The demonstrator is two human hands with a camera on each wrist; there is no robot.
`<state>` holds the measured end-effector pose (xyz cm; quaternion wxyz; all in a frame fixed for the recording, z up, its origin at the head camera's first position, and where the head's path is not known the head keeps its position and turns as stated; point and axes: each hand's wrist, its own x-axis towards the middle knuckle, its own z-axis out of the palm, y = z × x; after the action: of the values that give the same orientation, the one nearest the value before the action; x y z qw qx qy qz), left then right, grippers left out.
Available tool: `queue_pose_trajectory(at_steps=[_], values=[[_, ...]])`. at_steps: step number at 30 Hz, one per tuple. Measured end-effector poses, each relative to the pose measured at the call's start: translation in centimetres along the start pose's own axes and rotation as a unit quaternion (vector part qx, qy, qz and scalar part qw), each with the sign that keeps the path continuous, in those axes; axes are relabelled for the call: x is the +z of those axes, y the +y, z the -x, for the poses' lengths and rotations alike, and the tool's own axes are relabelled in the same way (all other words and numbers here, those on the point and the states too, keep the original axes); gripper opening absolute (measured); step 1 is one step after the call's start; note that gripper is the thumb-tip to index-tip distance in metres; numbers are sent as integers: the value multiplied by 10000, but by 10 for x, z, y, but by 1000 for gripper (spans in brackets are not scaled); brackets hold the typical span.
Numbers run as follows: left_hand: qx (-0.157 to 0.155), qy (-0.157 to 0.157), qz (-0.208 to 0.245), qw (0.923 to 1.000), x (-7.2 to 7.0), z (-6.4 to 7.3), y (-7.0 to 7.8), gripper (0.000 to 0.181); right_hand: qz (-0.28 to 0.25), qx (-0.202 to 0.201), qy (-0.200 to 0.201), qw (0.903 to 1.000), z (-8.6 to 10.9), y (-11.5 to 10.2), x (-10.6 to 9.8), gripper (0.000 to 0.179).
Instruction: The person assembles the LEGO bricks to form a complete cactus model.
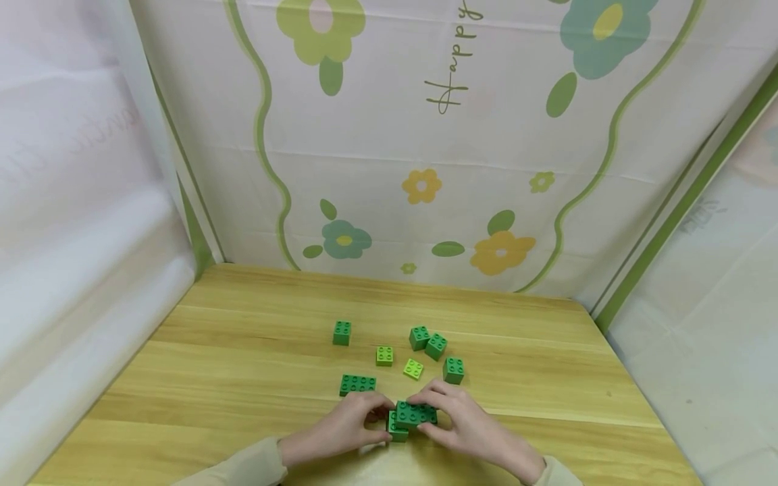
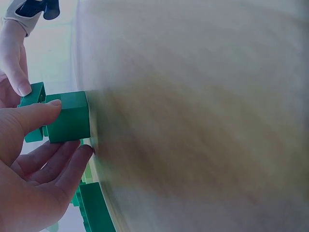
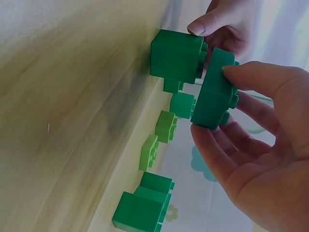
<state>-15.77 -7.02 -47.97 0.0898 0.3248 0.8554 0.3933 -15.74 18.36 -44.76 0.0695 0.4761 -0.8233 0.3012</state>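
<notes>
At the bottom centre of the head view, 2 hands work together. The left hand [image 1: 346, 424] pinches a blocky green brick [image 1: 398, 436] on the wooden table [image 1: 200, 378], thumb against fingers. The right hand [image 1: 467, 420] grips a long green brick [image 1: 408, 414] by its edges, slightly tilted over the blocky brick's studs; whether they touch, I cannot tell. The step looks like stacking these 2; the next move calls for aligning studs, then pressing. Above lie 7 loose bricks [image 1: 452, 372].
</notes>
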Motion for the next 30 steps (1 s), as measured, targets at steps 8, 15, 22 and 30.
queue_pose_trajectory(at_steps=[8, 15, 22, 30], values=[[42, 47, -65, 10000, 0, 0, 1, 34, 85, 122, -93, 9998, -1, 0, 1, 36], [28, 36, -3, 10000, 0, 1, 1, 33, -17, 264, -234, 9994, -2, -1, 3, 35], [69, 57, -58, 9999, 1, 1, 1, 33, 48, 230, -280, 9993, -5, -3, 3, 35], [81, 93, -179, 9998, 1, 1, 0, 33, 172, 114, -287, 9994, -6, -4, 4, 34]])
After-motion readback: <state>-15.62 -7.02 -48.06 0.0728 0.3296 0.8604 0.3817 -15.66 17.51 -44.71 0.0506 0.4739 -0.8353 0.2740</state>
